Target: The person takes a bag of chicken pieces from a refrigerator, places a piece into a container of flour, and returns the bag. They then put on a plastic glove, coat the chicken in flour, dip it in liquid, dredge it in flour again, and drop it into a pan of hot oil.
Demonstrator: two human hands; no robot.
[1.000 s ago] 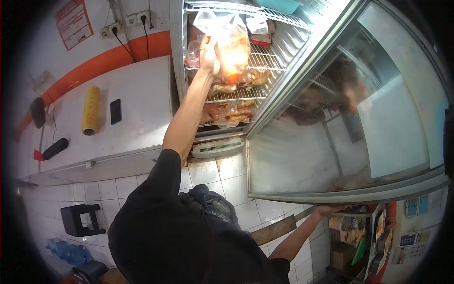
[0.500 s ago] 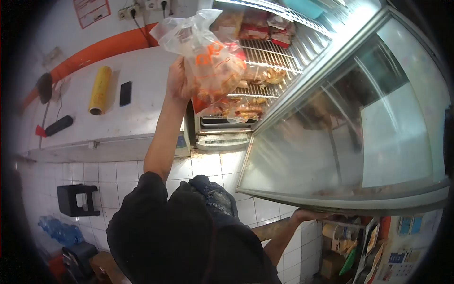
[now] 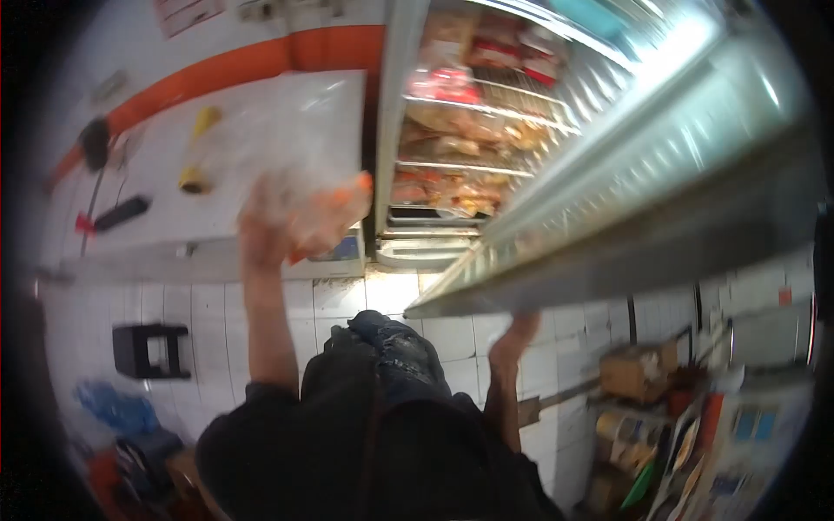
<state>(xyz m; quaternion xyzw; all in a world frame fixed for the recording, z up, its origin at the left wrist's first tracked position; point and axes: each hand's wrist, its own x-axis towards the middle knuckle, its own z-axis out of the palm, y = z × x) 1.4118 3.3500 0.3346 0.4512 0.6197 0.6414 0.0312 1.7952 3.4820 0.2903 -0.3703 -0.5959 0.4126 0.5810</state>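
Observation:
My left hand (image 3: 263, 226) is closed on a clear plastic bag (image 3: 326, 213) with orange print, above the front edge of the white counter. Motion blurs the bag, and what is inside cannot be made out. My right hand (image 3: 519, 332) is at the lower edge of the glass fridge door (image 3: 625, 239), with its fingers hidden behind the door. The door stands partly open. Inside the lit fridge (image 3: 391, 130), several bagged foods (image 3: 469, 135) lie on wire shelves, among them red-and-clear packs (image 3: 447, 85).
On the white counter (image 3: 165, 230) lie a yellow roll (image 3: 200, 152) and a black object (image 3: 122, 214). Below, a black stool (image 3: 152, 350) stands on the tiled floor near blue bottles (image 3: 117, 408). Cardboard boxes (image 3: 638, 369) and a cluttered shelf are at the right.
My left hand has carried the bag away from the fridge, left and down over the counter. The fridge door has swung inward, with my right hand moving along with it.

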